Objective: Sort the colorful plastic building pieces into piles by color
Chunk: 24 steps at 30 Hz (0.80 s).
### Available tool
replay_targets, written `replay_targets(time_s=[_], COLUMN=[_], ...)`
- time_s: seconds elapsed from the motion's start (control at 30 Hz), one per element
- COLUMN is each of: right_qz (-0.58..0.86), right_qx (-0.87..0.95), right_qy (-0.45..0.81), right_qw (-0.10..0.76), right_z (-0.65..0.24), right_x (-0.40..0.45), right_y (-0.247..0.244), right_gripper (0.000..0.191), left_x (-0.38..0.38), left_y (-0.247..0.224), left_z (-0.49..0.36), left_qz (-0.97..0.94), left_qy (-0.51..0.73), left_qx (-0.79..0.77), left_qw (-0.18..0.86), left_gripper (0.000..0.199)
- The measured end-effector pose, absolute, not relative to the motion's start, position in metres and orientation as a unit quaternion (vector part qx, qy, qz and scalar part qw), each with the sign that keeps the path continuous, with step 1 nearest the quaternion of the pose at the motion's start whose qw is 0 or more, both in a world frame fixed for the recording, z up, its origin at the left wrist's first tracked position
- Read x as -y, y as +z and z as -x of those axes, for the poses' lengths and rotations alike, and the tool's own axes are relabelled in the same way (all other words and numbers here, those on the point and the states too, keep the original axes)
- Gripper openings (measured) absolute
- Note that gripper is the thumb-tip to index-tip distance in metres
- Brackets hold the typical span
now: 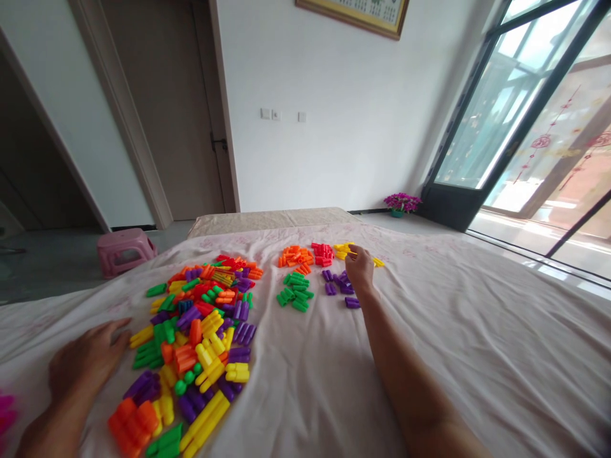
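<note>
A large mixed heap of plastic building blocks [210, 356] in orange, green, yellow, purple and red covers the left part of the cloth. My left hand [88, 359] rests at the heap's left edge, fingers stretched out, beside a yellow block [142, 337]. My right hand [360, 267] reaches far forward, fingers closed, over a small group of yellow blocks [342, 249]; what they hold, if anything, is hidden. Nearby lie separate groups of red blocks [323, 254], orange blocks [294, 256], green blocks [296, 292] and purple blocks [341, 280].
A wrinkled pale cloth [305, 381] covers the surface. Behind its far edge is a beige covered surface [272, 220]. A pink stool [126, 251] stands at the left. Potted magenta flowers [402, 203] sit on the floor near the glass door [477, 127].
</note>
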State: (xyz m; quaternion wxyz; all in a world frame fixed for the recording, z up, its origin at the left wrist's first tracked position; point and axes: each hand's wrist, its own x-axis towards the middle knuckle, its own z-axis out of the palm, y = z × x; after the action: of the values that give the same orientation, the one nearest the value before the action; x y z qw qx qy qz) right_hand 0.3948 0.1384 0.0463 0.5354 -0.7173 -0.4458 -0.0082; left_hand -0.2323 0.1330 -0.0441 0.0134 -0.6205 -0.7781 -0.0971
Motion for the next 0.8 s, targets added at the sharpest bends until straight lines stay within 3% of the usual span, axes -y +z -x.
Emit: replay_targets(time_s=[0.3, 0.53, 0.8], right_qz=[0.544, 0.369, 0.418], right_qx=[0.727, 0.871, 0.874], right_qy=[0.105, 0.091, 0.052], right_qw=[0.406, 0.311, 0.243], right_z=[-0.267, -0.204, -0.196], right_x=[-0.123, -0.087, -0.093], right_y=[0.024, 0.013, 0.013], right_gripper=[0.026, 0.052, 0.037], left_x=[-0.123, -0.122, -0.123], left_y=[-0.031, -0.029, -0.029], left_z=[0.218, 0.216, 0.215], left_qz=[0.607, 0.608, 0.606], left_qy=[-0.091, -0.094, -0.093], left_qx=[0.789, 0.788, 0.789], left_qw=[0.025, 0.035, 0.025], left_gripper=[0.062, 0.060, 0.061])
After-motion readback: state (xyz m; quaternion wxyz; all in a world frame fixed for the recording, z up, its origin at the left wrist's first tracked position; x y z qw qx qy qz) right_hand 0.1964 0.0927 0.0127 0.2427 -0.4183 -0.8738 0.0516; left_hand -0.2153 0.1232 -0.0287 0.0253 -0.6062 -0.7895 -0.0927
